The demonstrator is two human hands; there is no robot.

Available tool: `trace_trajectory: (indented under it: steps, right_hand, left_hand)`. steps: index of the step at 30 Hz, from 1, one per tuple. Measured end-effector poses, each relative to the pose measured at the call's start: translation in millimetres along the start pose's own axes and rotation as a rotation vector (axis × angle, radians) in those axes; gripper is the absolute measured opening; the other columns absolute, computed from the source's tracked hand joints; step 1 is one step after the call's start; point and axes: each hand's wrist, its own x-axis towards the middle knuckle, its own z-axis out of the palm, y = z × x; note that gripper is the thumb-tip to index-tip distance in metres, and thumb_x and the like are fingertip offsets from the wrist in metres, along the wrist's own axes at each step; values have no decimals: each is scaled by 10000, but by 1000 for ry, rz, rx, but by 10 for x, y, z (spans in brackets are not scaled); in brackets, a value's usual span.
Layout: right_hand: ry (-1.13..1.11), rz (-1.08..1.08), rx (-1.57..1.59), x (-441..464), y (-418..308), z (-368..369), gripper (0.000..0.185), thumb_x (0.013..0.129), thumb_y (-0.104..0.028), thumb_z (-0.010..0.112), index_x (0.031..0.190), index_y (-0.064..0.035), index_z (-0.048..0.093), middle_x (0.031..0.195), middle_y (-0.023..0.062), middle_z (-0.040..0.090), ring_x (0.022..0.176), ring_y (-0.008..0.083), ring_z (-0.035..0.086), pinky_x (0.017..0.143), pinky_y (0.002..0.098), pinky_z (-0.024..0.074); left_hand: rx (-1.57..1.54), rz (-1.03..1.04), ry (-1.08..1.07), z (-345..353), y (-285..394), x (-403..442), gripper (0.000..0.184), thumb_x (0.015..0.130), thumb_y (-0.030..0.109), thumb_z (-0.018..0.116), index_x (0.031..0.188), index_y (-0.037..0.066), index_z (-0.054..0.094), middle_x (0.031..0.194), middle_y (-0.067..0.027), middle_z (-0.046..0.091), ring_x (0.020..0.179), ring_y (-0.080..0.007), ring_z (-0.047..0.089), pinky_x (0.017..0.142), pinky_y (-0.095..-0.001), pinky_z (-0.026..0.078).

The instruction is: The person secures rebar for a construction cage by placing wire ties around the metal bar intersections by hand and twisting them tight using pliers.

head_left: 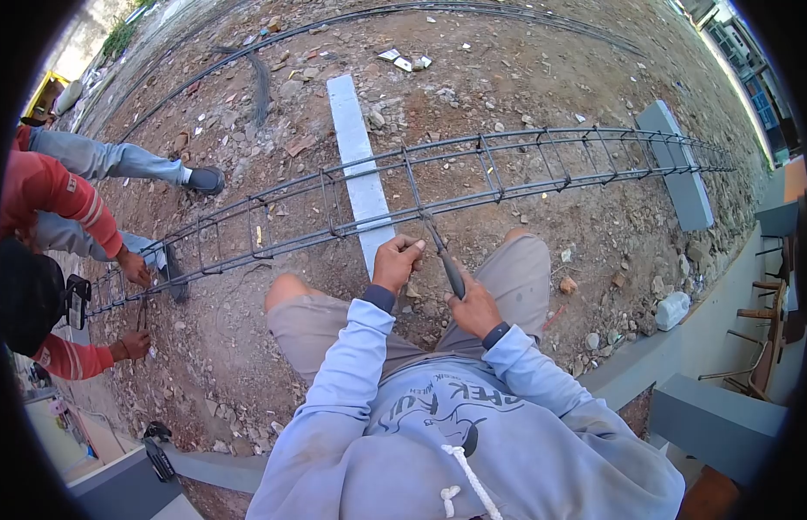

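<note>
A long cage of steel rebar (525, 190), with square stirrups along it, runs across in front of me. My right hand (475, 308) is wrapped round the grey handle of a rebar tying hook (452, 271). The metal tip of the hook meets the near bar where a stirrup crosses it. Just left of the tool, my left hand (397, 263) is closed, thumb against fingers, below the near bar. Whatever it pinches is too small to make out. A pale grey board (353, 130) lies crosswise under the cage close to my left hand.
At the left a co-worker in a red sleeve (87, 208) has both hands by the cage's other end. A second grey board (681, 173) supports the right end. Loose rebar (369, 12) and a wire bundle (260, 91) lie beyond. A plastic jug (672, 310) sits right.
</note>
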Motion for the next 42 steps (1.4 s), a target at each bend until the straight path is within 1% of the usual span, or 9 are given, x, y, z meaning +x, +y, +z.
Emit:
trace_trajectory:
  steps: [12, 15, 18, 21, 24, 31, 35, 39, 42]
  right_hand:
    - [-45, 19, 396, 46, 94, 341, 710, 799, -160, 599, 1414, -49, 263, 1310, 262, 445, 1225, 342, 445, 1009, 344, 340]
    - [29, 22, 316, 51, 119, 364, 627, 822, -167, 587, 1381, -56, 325, 1153, 224, 563, 1029, 316, 579, 874, 360, 448]
    - [-250, 318, 674, 90, 68, 313, 302, 853, -162, 580, 1104, 0, 538, 838, 116, 631, 702, 200, 612, 608, 309, 476]
    - [-357, 519, 952, 102, -63, 193, 160, 868, -183, 575, 829, -29, 555, 650, 40, 554, 509, 142, 517, 466, 278, 405]
    - [-345, 452, 948, 159, 57, 367, 209, 861, -194, 582, 728, -41, 533, 616, 31, 513, 478, 148, 477, 453, 287, 389]
    - [-401, 380, 1010, 171, 136, 427, 226, 896, -231, 537, 766, -47, 525, 588, 22, 460, 471, 150, 436, 445, 293, 352]
    - [-934, 385, 1486, 195, 263, 314, 418, 916, -430, 465, 885, -24, 556, 673, 67, 527, 551, 218, 515, 559, 339, 441]
    - [-864, 354, 1377, 138, 78, 208, 367, 926, -337, 492, 969, 17, 579, 771, 121, 621, 634, 245, 623, 595, 365, 515]
    - [-474, 367, 915, 102, -60, 182, 267, 897, -234, 547, 943, 27, 577, 743, 115, 608, 657, 233, 617, 608, 351, 517]
  left_hand:
    - [8, 8, 28, -4, 97, -42, 165, 844, 167, 633, 859, 3, 639, 688, -19, 584, 563, -96, 535, 522, -244, 453]
    - [0, 57, 26, 2, 10, -3, 168, 842, 173, 637, 856, 5, 640, 680, -16, 585, 562, -92, 532, 521, -243, 450]
    - [-14, 58, 44, 16, 25, -12, 169, 840, 175, 640, 855, 7, 641, 666, -13, 581, 555, -88, 526, 510, -245, 439]
    - [23, 62, 22, -32, 43, 7, 170, 839, 173, 641, 851, 4, 641, 654, -11, 575, 543, -86, 520, 502, -248, 431]
    - [45, 67, 16, -40, 82, -13, 172, 839, 171, 640, 847, 0, 638, 652, -11, 573, 534, -84, 511, 494, -251, 427]
    - [216, 73, -44, -135, 243, 18, 176, 823, 165, 660, 846, -10, 650, 688, -24, 604, 573, -86, 530, 525, -233, 434]
    - [373, 131, -50, -159, 360, 16, 183, 807, 184, 671, 827, 2, 667, 691, -38, 622, 583, -85, 551, 518, -244, 436]
    - [484, 159, 11, -183, 365, 36, 202, 783, 211, 686, 784, 10, 668, 664, -50, 622, 585, -96, 570, 530, -265, 449]
    - [549, 231, 85, -97, 312, 67, 208, 772, 219, 692, 757, 13, 664, 660, -63, 626, 573, -106, 580, 527, -278, 452]
